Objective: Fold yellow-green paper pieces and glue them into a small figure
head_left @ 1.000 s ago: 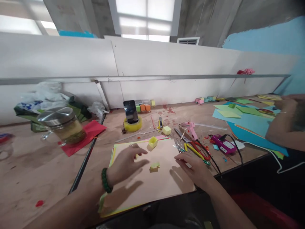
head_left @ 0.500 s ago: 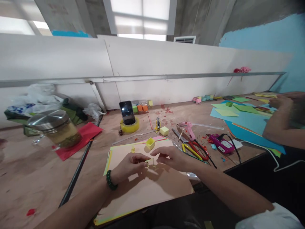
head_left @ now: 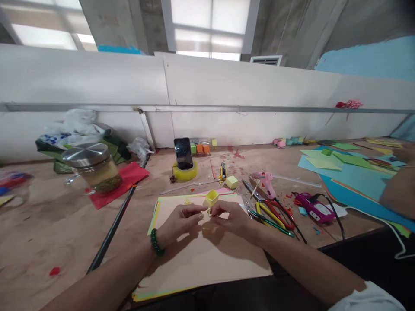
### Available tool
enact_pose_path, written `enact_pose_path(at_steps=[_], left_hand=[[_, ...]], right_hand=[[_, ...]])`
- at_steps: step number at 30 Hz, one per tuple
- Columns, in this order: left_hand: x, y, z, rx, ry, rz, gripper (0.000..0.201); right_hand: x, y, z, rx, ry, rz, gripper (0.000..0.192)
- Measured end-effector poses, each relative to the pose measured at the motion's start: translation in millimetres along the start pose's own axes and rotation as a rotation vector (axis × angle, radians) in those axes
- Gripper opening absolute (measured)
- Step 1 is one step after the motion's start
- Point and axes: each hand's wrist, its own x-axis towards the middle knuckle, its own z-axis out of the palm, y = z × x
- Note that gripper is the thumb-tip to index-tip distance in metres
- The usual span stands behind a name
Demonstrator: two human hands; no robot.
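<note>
We see our left hand (head_left: 180, 220) and right hand (head_left: 231, 218) drawn together above a stack of coloured paper sheets (head_left: 207, 263), fingertips pinched on a small yellow-green paper piece (head_left: 206, 211) held between them just over the top peach sheet. A yellow paper box (head_left: 212, 198) sits just beyond the fingers. To the right, scissors (head_left: 269, 211) lie on the surface (head_left: 58, 224), beside a pink glue gun (head_left: 267, 181). A phone (head_left: 183, 153) stands propped in a yellow tape roll (head_left: 184, 172) farther back, and a lidded glass jar (head_left: 94, 168) stands well to the left.
</note>
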Motion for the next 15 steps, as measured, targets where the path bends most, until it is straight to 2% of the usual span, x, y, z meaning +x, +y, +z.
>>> enact_pose_path(at_steps=[4, 8, 11, 15], left_hand=[[-2.7, 1.5, 3.5, -0.009, -0.065, 0.004, 0.051], [-5.4, 4.9, 7.4, 0.096, -0.148, 0.102, 0.051], [-6.0, 5.7, 8.2, 0.191, -0.142, 0.142, 0.044], [-4.7, 3.7, 8.2, 0.23, -0.118, 0.173, 0.038]], right_hand=[[0.6, -0.6, -1.4, -0.154, -0.011, -0.13, 0.012], [0.0, -5.3, -4.2, -0.226, -0.06, -0.228, 0.017], [-0.5, -7.2, -4.4, -0.262, -0.115, -0.291, 0.019], [0.4, -4.3, -3.4, -0.295, -0.102, -0.283, 0.02]])
